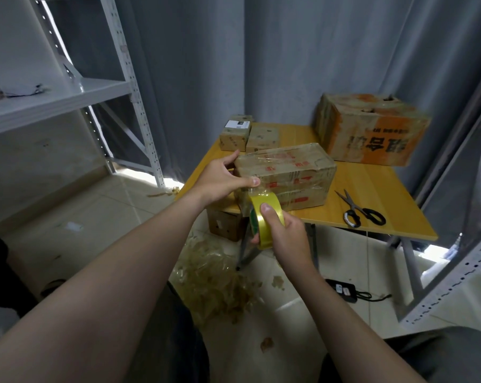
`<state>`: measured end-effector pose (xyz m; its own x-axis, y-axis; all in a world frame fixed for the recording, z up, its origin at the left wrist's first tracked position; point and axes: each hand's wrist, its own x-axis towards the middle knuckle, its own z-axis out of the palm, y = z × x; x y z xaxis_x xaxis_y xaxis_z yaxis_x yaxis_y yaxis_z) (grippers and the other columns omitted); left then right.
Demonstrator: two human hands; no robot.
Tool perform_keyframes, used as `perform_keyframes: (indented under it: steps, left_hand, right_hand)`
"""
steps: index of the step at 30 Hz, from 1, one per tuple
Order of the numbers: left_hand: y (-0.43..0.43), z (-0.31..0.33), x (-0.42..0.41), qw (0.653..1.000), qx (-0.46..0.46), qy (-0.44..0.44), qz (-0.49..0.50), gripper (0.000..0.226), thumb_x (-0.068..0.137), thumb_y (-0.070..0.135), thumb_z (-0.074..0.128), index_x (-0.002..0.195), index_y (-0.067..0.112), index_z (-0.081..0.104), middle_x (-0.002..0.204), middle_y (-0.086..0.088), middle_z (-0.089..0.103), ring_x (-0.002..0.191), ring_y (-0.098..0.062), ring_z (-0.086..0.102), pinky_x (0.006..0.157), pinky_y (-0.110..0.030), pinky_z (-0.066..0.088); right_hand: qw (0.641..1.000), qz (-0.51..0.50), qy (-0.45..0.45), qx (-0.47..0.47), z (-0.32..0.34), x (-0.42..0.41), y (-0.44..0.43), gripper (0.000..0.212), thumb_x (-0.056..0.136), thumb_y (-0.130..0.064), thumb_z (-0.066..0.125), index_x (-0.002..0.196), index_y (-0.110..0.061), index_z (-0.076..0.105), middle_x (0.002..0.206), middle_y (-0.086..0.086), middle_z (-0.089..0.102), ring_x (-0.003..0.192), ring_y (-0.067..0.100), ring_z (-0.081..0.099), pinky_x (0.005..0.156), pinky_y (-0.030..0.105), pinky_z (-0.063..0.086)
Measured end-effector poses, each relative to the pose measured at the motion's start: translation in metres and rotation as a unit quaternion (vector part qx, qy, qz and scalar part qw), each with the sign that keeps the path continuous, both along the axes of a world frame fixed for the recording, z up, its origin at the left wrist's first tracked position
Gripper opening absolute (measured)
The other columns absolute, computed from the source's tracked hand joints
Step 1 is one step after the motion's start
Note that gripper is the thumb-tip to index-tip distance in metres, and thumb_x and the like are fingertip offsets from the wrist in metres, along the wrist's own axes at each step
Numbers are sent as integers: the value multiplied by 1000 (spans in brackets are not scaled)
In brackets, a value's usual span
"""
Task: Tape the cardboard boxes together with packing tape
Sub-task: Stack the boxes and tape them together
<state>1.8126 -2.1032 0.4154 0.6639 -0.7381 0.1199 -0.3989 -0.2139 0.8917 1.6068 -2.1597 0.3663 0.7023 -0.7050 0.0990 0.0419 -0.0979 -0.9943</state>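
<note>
Two stacked cardboard boxes (291, 175) with red print, wrapped in clear tape, sit at the near left corner of a yellow wooden table (372, 183). My left hand (222, 181) grips the left end of the stack, thumb on the front face, fingers at the top corner. My right hand (283, 233) holds a yellow roll of packing tape (264, 219) just below the stack's near left corner. A strip of clear tape runs from the roll up onto the box.
Black-handled scissors (360, 211) lie on the table's front right. A large orange-printed box (372, 128) and two small boxes (247, 135) stand at the back. Another box (225, 225) sits under the table. Crumpled used tape (220, 286) litters the floor. Metal shelving (68, 89) stands left.
</note>
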Motion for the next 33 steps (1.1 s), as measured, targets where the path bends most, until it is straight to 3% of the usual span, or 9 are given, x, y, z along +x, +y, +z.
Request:
perform_keyframes:
  steps: [6,10,15,20,22,25,27,30,33]
  left_hand:
    - [0,-3,3,1000,3,0,-3,138,46,65,96,161,19,36,95,37,71,125,-2,62,115,-32,45]
    - [1,-2,1,1000,0,7,-3,134,48,63,95,161,21,36,105,33,70,116,7,62,100,-17,47]
    - [0,3,-1,1000,-6,-4,-4,127,51,62,93,159,21,41,127,18,64,102,20,60,80,0,44]
    - [1,4,3,999,24,-32,-11,122,53,63,93,157,22,45,123,18,68,116,8,62,95,-11,46]
    - [1,4,3,999,28,-40,-9,120,54,61,93,157,21,45,127,16,66,115,7,63,94,-10,47]
    - [1,6,4,999,28,-42,-1,116,55,61,93,154,19,49,119,23,63,94,30,55,79,4,43]
    - [0,8,3,998,33,-45,7,118,52,66,91,153,19,51,111,31,61,87,34,54,73,6,41]
    - [1,14,3,998,50,-40,25,114,50,77,86,148,25,57,115,28,63,92,24,58,79,-2,42]
    - [2,22,3,997,66,-1,30,102,55,81,82,142,30,62,124,18,70,105,0,69,92,-24,49]
  right_hand:
    - [995,-11,96,33,-23,-7,8,46,102,-53,54,83,-15,72,62,6,74,56,17,74,52,24,52]
    - [994,-24,97,34,-34,-5,10,47,104,-51,51,80,-16,70,61,6,73,53,14,72,42,17,46]
    - [998,-5,68,4,-46,-12,9,49,104,-53,48,82,-16,72,65,5,75,58,13,72,46,16,45]
    - [997,-4,52,-60,-59,-23,3,53,99,-57,45,78,-17,71,67,1,75,57,11,71,48,15,46]
    - [996,-18,63,-60,-64,-20,3,55,100,-58,45,73,-19,71,64,1,74,56,12,71,49,18,48]
    - [995,-37,96,-20,-75,-14,5,58,104,-55,47,69,-15,70,59,4,72,56,20,73,61,40,60]
    - [993,-50,102,-14,-78,-11,7,61,104,-56,46,69,-12,71,59,6,71,57,22,73,69,49,62]
    - [994,-54,98,-5,-71,-4,7,65,101,-60,44,68,-13,74,60,7,73,58,23,73,69,45,61]
    - [994,-53,95,9,-60,2,3,65,100,-62,45,69,-12,73,59,8,72,56,23,72,65,40,60]
